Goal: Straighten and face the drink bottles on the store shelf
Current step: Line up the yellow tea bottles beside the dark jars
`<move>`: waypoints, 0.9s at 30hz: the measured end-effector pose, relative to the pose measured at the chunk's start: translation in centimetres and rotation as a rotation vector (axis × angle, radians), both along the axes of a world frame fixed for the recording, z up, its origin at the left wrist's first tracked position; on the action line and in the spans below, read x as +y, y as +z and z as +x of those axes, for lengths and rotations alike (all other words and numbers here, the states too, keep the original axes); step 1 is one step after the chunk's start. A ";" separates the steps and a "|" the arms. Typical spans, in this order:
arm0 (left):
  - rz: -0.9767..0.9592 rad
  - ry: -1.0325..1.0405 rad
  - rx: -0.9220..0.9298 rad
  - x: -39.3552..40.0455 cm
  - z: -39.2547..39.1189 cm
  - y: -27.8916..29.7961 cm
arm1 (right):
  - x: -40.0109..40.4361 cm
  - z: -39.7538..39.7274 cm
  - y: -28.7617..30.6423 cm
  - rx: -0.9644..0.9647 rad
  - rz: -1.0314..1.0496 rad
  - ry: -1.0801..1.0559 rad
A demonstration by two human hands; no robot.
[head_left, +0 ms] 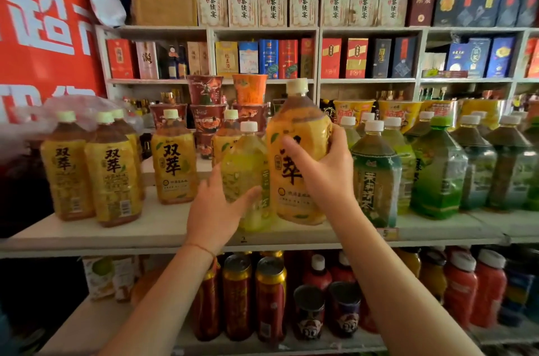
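Right grip curled round yellow tea bottle, tilted near shelf front edge; left grip spread, fingers touching pale green bottle.

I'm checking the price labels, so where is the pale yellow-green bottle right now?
In the head view the pale yellow-green bottle stands centre on the white shelf, left hand on it, just left of the orange tea bottle.

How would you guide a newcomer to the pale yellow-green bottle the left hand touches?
Find the white middle shelf. Near its centre stands a pale yellow-green plastic bottle with white cap, between hands. Unlike its orange-labelled neighbours, its liquid is light and clear.
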State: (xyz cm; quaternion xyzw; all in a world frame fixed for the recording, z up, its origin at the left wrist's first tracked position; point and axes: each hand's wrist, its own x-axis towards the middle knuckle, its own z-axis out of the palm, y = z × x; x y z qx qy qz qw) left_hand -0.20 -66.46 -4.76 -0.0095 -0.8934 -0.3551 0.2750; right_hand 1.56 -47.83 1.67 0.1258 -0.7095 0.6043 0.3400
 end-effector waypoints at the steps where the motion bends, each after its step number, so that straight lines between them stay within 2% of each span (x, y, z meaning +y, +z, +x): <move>1: 0.024 -0.032 0.000 -0.2 -0.4 -0.1 | 0.0 0.9 1.1 0.018 -0.015 0.030; 5: 0.214 -0.300 -0.107 -0.3 -0.9 0.5 | -0.5 3.9 3.6 0.050 -0.019 0.125; 7: 0.397 -0.496 -0.231 0.2 -0.4 1.0 | -1.4 4.3 3.5 0.027 -0.061 0.160; 9: 0.611 -0.593 -0.283 -0.1 0.2 1.3 | -2.6 4.2 2.9 -0.005 -0.095 0.169; 14: 0.756 -0.363 -0.045 -3.7 1.6 2.2 | -6.4 2.6 1.2 -0.068 -0.168 0.198; 18: 0.667 -0.237 0.132 -7.1 2.3 1.8 | -10.5 0.8 0.3 -0.060 -0.188 0.219; 20: 0.560 -0.200 0.232 -9.1 2.6 1.6 | -13.2 -0.3 0.0 -0.037 -0.163 0.189; 24: 0.147 -0.027 0.415 -13.4 1.9 0.8 | -17.9 -3.5 -0.9 -0.034 -0.093 0.144; 27: -0.150 0.054 0.417 -15.9 1.5 0.4 | -20.7 -5.7 -2.1 -0.090 -0.050 0.126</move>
